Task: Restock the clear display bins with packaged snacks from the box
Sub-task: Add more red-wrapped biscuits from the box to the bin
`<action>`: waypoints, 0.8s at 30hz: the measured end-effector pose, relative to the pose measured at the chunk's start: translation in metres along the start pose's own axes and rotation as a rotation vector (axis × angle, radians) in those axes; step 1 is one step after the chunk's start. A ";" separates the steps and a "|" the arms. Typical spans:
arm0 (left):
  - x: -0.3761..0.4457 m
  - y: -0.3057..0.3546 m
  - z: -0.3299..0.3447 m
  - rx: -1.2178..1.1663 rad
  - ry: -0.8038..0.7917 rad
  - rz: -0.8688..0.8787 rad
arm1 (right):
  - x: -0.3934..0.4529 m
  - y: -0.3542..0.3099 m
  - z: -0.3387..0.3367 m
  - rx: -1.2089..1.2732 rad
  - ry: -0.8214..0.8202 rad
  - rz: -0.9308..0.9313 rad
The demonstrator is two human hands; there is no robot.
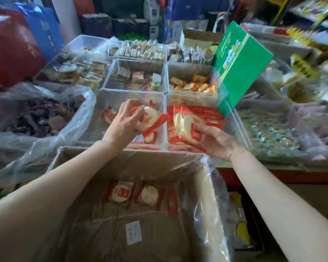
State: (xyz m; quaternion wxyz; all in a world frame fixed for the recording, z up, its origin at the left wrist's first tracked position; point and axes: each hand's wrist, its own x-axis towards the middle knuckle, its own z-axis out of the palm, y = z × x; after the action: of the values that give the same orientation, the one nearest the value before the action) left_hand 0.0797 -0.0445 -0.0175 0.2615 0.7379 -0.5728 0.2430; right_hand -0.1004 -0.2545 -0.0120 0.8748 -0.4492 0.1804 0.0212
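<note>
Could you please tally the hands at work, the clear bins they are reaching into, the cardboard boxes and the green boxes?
Hands holding snack packets: 2, the left hand and the right hand
Clear bins with a hand in them: 2
Cardboard box: 1
Green box: 1
Total: 6

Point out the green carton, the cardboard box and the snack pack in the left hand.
green carton (242,63): head view, on its broad green side.
cardboard box (106,220): head view, on its plastic-lined floor.
snack pack (150,118): head view, on the pale round cake, beside the left hand (124,122).
</note>
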 end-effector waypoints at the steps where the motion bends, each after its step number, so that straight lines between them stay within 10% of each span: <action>1: 0.007 0.001 0.006 0.049 -0.069 -0.011 | 0.002 -0.001 -0.003 0.139 0.037 -0.079; 12: 0.070 0.076 0.103 0.140 -0.476 -0.356 | 0.022 0.001 0.001 0.292 0.287 -0.144; 19: 0.114 0.082 0.107 -1.031 -0.596 -0.915 | 0.012 -0.062 -0.077 0.042 0.424 -0.159; 24: 0.130 0.095 0.134 -1.231 -0.706 -0.993 | 0.013 -0.092 -0.104 0.080 0.416 -0.266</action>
State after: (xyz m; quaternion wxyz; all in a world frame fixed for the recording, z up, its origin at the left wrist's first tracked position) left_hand 0.0246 -0.2470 -0.0217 0.4970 0.6623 -0.2614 -0.4960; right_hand -0.1008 -0.3934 0.0002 0.8310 -0.4289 0.2963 -0.1942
